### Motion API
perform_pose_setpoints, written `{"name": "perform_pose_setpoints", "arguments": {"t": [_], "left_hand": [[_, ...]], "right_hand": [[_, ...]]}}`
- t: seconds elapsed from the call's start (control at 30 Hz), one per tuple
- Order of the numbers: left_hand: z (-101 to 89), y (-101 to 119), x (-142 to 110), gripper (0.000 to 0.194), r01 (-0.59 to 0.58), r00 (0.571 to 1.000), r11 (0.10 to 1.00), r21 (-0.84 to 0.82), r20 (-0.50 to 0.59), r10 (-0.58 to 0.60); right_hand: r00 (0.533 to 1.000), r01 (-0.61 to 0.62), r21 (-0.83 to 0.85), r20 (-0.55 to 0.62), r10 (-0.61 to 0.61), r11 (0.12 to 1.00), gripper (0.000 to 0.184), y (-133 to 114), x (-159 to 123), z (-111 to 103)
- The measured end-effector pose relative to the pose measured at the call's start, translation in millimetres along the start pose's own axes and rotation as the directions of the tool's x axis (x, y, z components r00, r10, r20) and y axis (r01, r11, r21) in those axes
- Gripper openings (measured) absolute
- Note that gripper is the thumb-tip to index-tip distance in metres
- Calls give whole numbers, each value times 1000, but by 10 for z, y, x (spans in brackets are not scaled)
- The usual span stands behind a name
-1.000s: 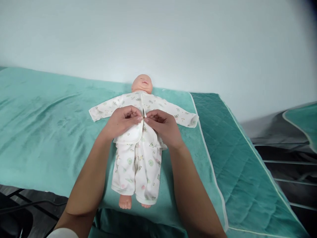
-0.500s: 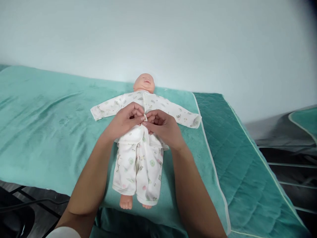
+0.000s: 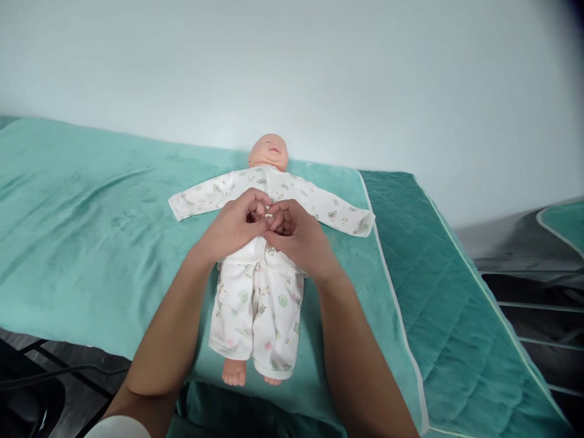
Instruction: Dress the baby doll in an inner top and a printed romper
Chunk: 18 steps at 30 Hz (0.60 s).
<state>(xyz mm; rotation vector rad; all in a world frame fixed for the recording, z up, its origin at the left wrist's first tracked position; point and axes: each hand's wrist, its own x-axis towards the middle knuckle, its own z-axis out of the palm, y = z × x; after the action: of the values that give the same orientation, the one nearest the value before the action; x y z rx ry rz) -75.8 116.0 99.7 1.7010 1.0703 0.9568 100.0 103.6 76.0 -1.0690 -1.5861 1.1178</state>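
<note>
A baby doll lies on its back, feet toward me, dressed in a white printed shirt and matching trousers. Its arms are spread wide inside the long sleeves. Over the middle of the shirt front, my left hand and my right hand meet with fingertips touching. Both are closed in a pinch at the shirt's front opening. The bit of cloth or fastening between the fingertips is mostly hidden. Below the trouser legs the doll's bare foot shows.
A light green blanket covers the bed under the doll. To the right lies a darker quilted cover. A pale wall rises behind. Metal bars stand at the right; a black cable runs at the lower left.
Both hands stay at the shirt front, their fingertips now drawn closer together. The ridge of cloth pulled up between them has dropped, and the shirt's lower front lies flatter.
</note>
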Motion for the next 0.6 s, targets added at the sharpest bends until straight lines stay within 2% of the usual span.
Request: {"name": "perform_pose_setpoints", "arguments": {"t": [0.13, 0.37, 0.47, 0.6], "left_hand": [[-30, -36, 6, 21, -32, 999, 997, -68, 35, 35], [-120, -60, 20, 21, -32, 994, 988, -153, 98, 47], [-144, -34, 10, 17, -34, 995, 998, -55, 88, 39], [-124, -14, -4, 13, -45, 999, 991, 127, 18, 43]], "right_hand": [[999, -23, -7, 37, 24, 1000, 36, -17, -13, -7], [998, -46, 31, 52, 45, 998, 36, -59, -20, -23], [996, -77, 78, 50, 73, 994, 32, -80, -16, -35], [993, -118, 198, 29, 114, 973, 28, -94, -3, -32]]}}
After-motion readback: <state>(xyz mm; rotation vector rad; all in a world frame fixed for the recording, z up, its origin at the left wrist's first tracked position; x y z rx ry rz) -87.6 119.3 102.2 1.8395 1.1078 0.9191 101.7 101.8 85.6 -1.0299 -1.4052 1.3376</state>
